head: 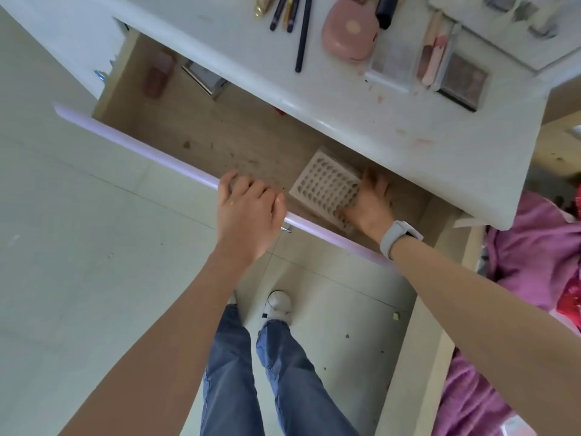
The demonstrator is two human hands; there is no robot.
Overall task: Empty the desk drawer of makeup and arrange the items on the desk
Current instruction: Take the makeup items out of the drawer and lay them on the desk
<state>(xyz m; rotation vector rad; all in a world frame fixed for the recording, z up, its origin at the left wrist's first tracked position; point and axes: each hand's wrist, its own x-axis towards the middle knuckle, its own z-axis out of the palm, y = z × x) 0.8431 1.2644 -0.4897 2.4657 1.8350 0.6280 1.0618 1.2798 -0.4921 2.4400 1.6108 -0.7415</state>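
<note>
I see left hand (248,212) curled over pale lilac front edge of open wooden drawer (138,146), gripping it. Right hand (369,202), grey watch (397,237) on wrist, reaches inside drawer, fingers wrapped round near corner of white perforated plastic tray (323,184). Deeper in drawer: brownish-pink rectangular case (158,72) and silver-framed flat item (204,78), apart from tray. On white desk top (345,118): pink round compact (349,31), dark pencils (290,11), clear palettes (394,62).

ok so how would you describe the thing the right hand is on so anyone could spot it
Look in the open drawer under the white desk, at its right end. The right hand rests on a pale square tray with rows of small holes, unlike the pinkish box far left.
</note>
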